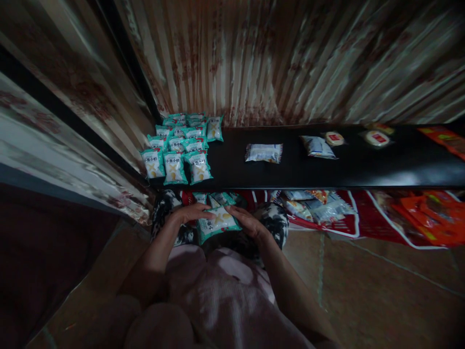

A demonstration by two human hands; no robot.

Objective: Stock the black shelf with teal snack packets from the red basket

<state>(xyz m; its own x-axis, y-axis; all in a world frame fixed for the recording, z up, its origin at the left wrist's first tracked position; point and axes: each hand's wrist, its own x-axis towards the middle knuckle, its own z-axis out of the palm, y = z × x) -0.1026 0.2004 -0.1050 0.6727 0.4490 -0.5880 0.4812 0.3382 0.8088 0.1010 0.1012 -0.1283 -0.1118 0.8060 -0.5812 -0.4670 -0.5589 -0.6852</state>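
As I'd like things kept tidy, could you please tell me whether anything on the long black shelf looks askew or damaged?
I see no spill or tear, though the picture is dim. On the shelf, one pale plastic packet looks slantwise, while the similar packet to its left lies nearly straight along it.

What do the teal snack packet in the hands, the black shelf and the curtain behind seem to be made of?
Teal snack packet: probably plastic film, perhaps faintly glossy; puffed, crinkled body. Black shelf: smooth, semi-gloss, with pale reflections; laminated board or metal, unclear. Curtain: likely fabric, satiny, sheen along its folds.
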